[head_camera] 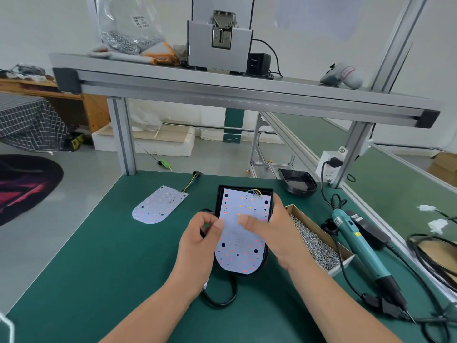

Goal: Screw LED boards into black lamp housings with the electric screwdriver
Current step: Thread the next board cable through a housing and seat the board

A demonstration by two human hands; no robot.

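**A:** Where is the LED board [241, 233]?

**B:** It is inside the black lamp housing [220, 194], white face up, with its rounded end toward the person. Coloured wires leave its far end. The housing lies flat in the middle of the green tabletop [99, 268], and a black cable [222, 302] loops out from under its near end.

**A:** And the 2 hands?

**B:** The left hand [197, 243] is at the board's left edge. Its fingers are curled and its thumb lies on top of the edge, pinching it (what the fingertips touch underneath, I cannot tell). The right hand [274, 233] wraps its fingers round the housing's right side and presses its thumb flat on the board near the middle.

**A:** The electric screwdriver [358, 238]?

**B:** It lies on the tabletop to the right, apart from both hands. Its body is teal, its bit points toward the person, and a cord trails from it. Between it and the housing stands an open cardboard box [314, 241] filled with screws.

**A:** Anything else?

**B:** 1 spare board [158, 205] lies bare on the tabletop to the left, with wires at its far corner. 1 second housing [298, 181] sits near the far right edge. On the shelf [222, 82] above stand a grey metal machine [220, 38] and a clear bag [126, 30] of small metal parts.
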